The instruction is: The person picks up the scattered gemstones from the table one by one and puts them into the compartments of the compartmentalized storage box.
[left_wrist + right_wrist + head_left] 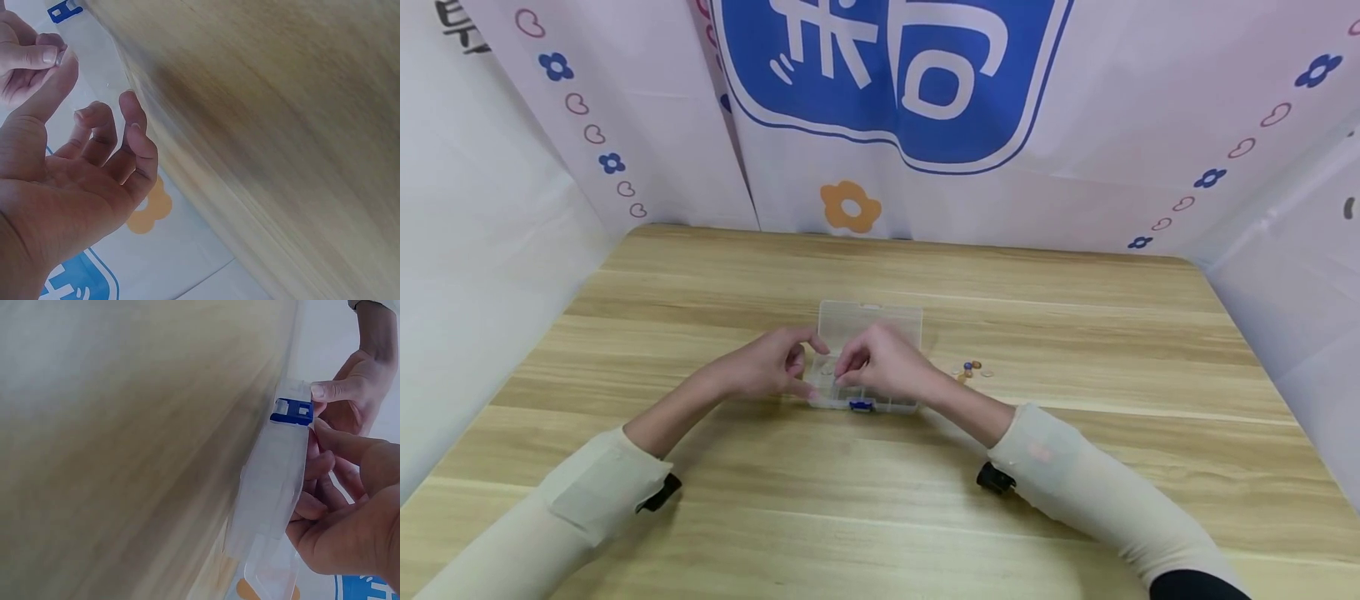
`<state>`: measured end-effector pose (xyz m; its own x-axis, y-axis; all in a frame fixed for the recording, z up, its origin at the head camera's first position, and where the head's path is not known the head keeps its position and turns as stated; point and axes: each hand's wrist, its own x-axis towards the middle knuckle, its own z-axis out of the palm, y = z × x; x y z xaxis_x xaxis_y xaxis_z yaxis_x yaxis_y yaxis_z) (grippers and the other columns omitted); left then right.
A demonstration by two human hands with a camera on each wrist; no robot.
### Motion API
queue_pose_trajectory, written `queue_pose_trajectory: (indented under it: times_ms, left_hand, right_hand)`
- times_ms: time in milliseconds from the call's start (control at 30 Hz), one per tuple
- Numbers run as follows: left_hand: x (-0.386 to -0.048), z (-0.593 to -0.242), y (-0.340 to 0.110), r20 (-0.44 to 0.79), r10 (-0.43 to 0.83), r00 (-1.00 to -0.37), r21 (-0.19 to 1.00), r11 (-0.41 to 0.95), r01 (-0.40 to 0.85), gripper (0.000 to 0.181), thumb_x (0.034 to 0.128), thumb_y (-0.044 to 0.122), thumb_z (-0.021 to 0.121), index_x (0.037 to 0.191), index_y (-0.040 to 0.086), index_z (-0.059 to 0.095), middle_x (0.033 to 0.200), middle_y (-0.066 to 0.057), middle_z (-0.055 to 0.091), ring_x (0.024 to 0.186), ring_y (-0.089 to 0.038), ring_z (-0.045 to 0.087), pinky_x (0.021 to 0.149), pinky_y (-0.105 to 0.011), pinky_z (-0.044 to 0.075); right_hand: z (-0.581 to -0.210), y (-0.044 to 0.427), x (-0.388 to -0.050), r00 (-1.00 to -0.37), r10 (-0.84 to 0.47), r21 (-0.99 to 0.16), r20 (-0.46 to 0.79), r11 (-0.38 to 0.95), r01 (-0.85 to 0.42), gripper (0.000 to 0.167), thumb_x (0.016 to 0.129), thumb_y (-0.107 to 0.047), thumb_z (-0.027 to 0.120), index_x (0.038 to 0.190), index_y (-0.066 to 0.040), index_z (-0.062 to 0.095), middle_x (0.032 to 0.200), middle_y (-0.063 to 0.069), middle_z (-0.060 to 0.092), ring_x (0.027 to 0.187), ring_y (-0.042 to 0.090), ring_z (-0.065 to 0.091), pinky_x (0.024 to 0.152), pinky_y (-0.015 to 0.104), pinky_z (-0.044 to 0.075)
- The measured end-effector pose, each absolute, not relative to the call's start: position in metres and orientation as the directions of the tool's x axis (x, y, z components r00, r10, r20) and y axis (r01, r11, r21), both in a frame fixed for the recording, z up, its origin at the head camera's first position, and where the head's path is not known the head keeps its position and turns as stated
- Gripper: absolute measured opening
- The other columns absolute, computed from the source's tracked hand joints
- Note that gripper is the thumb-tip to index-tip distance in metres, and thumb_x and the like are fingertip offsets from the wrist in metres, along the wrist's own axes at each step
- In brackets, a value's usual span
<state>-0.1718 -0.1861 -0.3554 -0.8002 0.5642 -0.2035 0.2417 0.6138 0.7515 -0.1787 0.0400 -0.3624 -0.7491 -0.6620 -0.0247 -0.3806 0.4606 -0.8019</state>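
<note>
A clear plastic compartment box (904,407) lies on the table with its lid (850,317) raised at the back and a blue latch (861,406) on the front. My left hand (771,364) is at the box's left end, its thumb touching the front left corner and its other fingers loosely bent. Over the left compartments, my right hand (886,364) pinches a small, pale, bead-like piece (59,58) between thumb and index finger. A small clear piece (827,372) shows in the left compartment. In the right wrist view, fingers hide the compartments.
Several small blue, orange and clear bead-like pieces (967,367) lie on the wooden table (865,492) to the right of the box. A white printed cloth (1075,200) hangs behind the table's far edge.
</note>
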Motion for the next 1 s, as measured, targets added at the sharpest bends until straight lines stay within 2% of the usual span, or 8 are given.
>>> queue_pose_trajectory:
  times_ms: [500,767,1000]
  left_hand:
    - [-0.172,-0.353,-0.184,-0.197,0.569,-0.799,0.756,0.607,0.245,0.053,0.0817,0.002,0.086,0.124,-0.009,0.057,0.064,0.001,0.045,0.060,-0.012,0.041,0.058,-0.024,0.038]
    - [-0.173,-0.355,-0.185,-0.189,0.573,-0.797,0.752,0.607,0.258,0.053,0.0812,0.002,0.087,0.124,-0.009,0.057,0.064,0.002,0.045,0.059,-0.010,0.041,0.057,-0.024,0.038]
    - [-0.173,-0.354,-0.184,-0.215,0.561,-0.800,0.738,0.629,0.243,0.053,0.0820,0.001,0.086,0.125,-0.009,0.057,0.064,0.002,0.045,0.059,-0.011,0.041,0.057,-0.024,0.037]
  right_hand:
    - [-0.360,0.033,-0.177,-0.762,-0.647,-0.789,-0.028,0.483,-0.380,0.005,0.089,-0.008,0.082,0.085,-0.007,0.080,0.079,0.003,0.076,0.075,0.021,0.071,0.059,0.018,0.048]
    - [-0.359,0.038,-0.178,-0.767,-0.640,-0.803,-0.030,0.473,-0.364,0.004,0.090,-0.008,0.081,0.090,-0.004,0.080,0.082,-0.001,0.076,0.078,0.020,0.073,0.067,0.023,0.055]
    - [-0.357,0.053,-0.180,-0.776,-0.630,-0.796,-0.031,0.485,-0.362,0.005,0.091,-0.010,0.081,0.092,-0.006,0.080,0.082,-0.002,0.076,0.077,0.013,0.070,0.069,0.025,0.055]
